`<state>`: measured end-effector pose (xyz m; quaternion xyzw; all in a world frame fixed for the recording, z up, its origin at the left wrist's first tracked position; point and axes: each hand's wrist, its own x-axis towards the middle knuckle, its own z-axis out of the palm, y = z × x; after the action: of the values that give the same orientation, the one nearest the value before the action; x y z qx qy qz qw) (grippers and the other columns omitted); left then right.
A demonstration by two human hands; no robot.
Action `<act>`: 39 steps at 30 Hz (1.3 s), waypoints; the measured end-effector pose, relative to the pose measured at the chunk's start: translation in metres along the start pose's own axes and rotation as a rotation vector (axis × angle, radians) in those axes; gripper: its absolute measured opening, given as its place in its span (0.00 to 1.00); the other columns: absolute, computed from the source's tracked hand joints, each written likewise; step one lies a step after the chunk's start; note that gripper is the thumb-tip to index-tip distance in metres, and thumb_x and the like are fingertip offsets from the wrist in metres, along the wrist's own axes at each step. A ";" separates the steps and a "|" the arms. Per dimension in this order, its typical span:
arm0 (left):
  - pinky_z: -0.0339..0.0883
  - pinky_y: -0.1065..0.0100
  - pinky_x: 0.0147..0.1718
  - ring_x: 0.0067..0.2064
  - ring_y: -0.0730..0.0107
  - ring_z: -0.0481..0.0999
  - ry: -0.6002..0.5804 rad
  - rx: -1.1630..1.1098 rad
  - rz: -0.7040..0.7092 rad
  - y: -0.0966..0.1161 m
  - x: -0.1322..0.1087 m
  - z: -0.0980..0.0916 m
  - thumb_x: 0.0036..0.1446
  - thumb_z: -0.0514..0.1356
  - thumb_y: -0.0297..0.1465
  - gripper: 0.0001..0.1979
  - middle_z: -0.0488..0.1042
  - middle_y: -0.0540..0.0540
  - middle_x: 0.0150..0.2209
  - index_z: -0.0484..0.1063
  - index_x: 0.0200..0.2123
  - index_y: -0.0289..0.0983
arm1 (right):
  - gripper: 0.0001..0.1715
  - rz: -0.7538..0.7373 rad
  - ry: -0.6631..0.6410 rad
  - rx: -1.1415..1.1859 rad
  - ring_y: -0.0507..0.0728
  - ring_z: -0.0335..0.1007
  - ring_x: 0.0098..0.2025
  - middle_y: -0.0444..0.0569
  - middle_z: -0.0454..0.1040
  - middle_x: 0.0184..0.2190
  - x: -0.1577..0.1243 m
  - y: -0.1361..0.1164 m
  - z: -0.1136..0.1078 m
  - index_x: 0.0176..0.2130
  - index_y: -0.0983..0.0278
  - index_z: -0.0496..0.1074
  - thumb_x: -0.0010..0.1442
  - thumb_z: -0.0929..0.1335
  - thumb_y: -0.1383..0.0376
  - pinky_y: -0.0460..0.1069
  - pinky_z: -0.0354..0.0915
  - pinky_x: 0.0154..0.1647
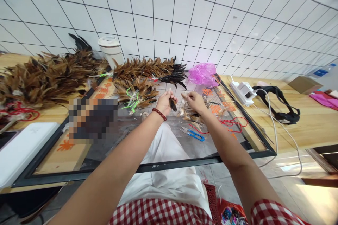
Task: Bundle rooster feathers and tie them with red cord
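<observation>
My left hand [166,102], with a red bead bracelet on its wrist, is closed around a small bunch of dark feathers [173,105]. Just to its right, my right hand [195,102] has its fingers pinched together; what lies between the fingertips is too small to tell. Below that hand is a loose pile of pale and brown feathers [194,115]. Blue thread snips [195,135] lie on the glass nearby, beside red string [235,123]. A tied feather bundle [136,93] with green ties rests left of my left hand.
Brown feather garlands [148,67] and a big feather heap [50,74] lie at the back and left. Around the glass runs a black frame [182,161]. A white cup [110,51], pink plastic bag [202,74], power strip [241,92] with cables and black head strap [280,103] are farther out.
</observation>
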<state>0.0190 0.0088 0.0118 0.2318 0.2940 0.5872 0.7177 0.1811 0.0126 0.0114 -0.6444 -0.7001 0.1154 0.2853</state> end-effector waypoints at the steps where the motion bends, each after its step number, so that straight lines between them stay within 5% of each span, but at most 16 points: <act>1: 0.67 0.75 0.27 0.22 0.81 0.65 0.019 0.044 0.025 -0.001 0.000 0.001 0.58 0.59 0.33 0.12 0.62 0.55 0.21 0.62 0.26 0.36 | 0.13 -0.024 0.019 0.038 0.55 0.66 0.30 0.47 0.73 0.27 0.001 0.001 -0.002 0.36 0.65 0.72 0.59 0.62 0.61 0.48 0.58 0.33; 7: 0.62 0.77 0.22 0.22 0.82 0.67 -0.010 0.439 0.220 -0.010 0.001 0.001 0.55 0.61 0.28 0.07 0.72 0.48 0.31 0.68 0.25 0.34 | 0.10 -0.252 -0.008 -0.047 0.57 0.68 0.35 0.49 0.75 0.32 -0.005 -0.007 -0.006 0.37 0.63 0.71 0.60 0.61 0.65 0.49 0.59 0.38; 11: 0.63 0.76 0.23 0.22 0.78 0.69 -0.077 0.613 0.166 -0.014 0.001 -0.002 0.55 0.59 0.26 0.10 0.70 0.49 0.23 0.69 0.22 0.34 | 0.11 -0.366 -0.011 0.027 0.57 0.69 0.40 0.51 0.75 0.36 -0.008 -0.013 -0.005 0.35 0.63 0.72 0.60 0.61 0.66 0.49 0.60 0.43; 17: 0.61 0.75 0.23 0.21 0.78 0.67 0.021 0.508 0.180 -0.011 0.003 -0.002 0.57 0.57 0.26 0.11 0.68 0.50 0.20 0.67 0.22 0.33 | 0.17 -0.072 0.169 0.453 0.54 0.69 0.35 0.49 0.75 0.37 0.001 -0.003 0.001 0.43 0.64 0.72 0.59 0.62 0.60 0.49 0.64 0.39; 25: 0.64 0.75 0.27 0.23 0.79 0.69 0.058 0.428 0.286 -0.006 0.003 0.001 0.58 0.55 0.24 0.11 0.69 0.51 0.22 0.68 0.24 0.34 | 0.16 0.277 -0.143 1.022 0.47 0.60 0.22 0.44 0.73 0.25 -0.001 -0.010 0.004 0.31 0.64 0.73 0.46 0.72 0.55 0.43 0.55 0.21; 30: 0.64 0.75 0.27 0.24 0.77 0.69 0.028 0.511 0.324 -0.007 0.004 -0.001 0.58 0.55 0.25 0.11 0.70 0.51 0.21 0.68 0.23 0.34 | 0.18 0.307 -0.151 1.178 0.47 0.65 0.25 0.44 0.75 0.27 -0.005 -0.017 0.002 0.34 0.64 0.74 0.42 0.76 0.60 0.43 0.62 0.26; 39: 0.63 0.72 0.29 0.26 0.73 0.71 0.072 0.817 0.430 -0.013 0.008 -0.008 0.57 0.55 0.26 0.10 0.72 0.49 0.24 0.69 0.24 0.36 | 0.14 0.223 -0.018 1.034 0.49 0.68 0.24 0.44 0.74 0.21 -0.002 -0.015 0.004 0.28 0.65 0.76 0.38 0.77 0.62 0.45 0.64 0.26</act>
<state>0.0233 0.0144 -0.0040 0.5309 0.4713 0.5663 0.4188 0.1664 0.0096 0.0161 -0.4892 -0.4814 0.4807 0.5458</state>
